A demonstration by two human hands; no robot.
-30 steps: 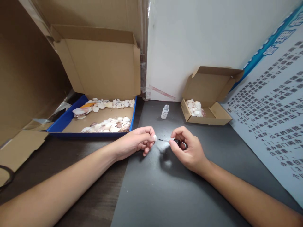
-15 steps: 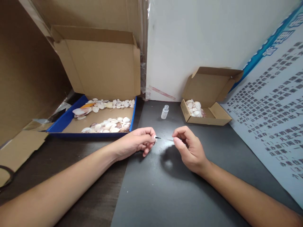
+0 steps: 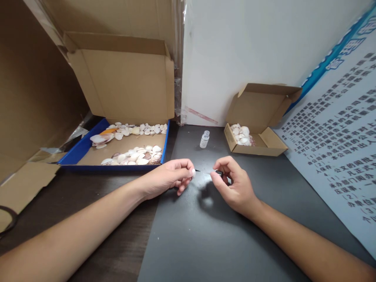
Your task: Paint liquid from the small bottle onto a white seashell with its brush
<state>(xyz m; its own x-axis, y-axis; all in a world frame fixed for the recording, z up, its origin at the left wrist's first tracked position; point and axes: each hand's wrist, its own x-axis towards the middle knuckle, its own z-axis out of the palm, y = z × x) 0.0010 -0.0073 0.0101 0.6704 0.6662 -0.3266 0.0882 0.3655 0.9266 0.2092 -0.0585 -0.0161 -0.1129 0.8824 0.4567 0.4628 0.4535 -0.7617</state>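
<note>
Over the dark mat at the table's middle, my left hand [image 3: 169, 178] pinches a small white shell [image 3: 193, 172] between thumb and fingertips, its face turned toward my right hand [image 3: 233, 184]. That hand pinches the black cap of a thin brush [image 3: 207, 172], whose tip sits just beside the shell's edge. To do this well I judge I should rest both wrists on the table, hold the shell steady and lay on light, short strokes so the liquid spreads thin without running onto my fingers. Farther back the small open glass bottle [image 3: 205, 139] stands near, between the blue tray of shells [image 3: 117, 167] and the little cardboard box of shells [image 3: 255, 147]
</note>
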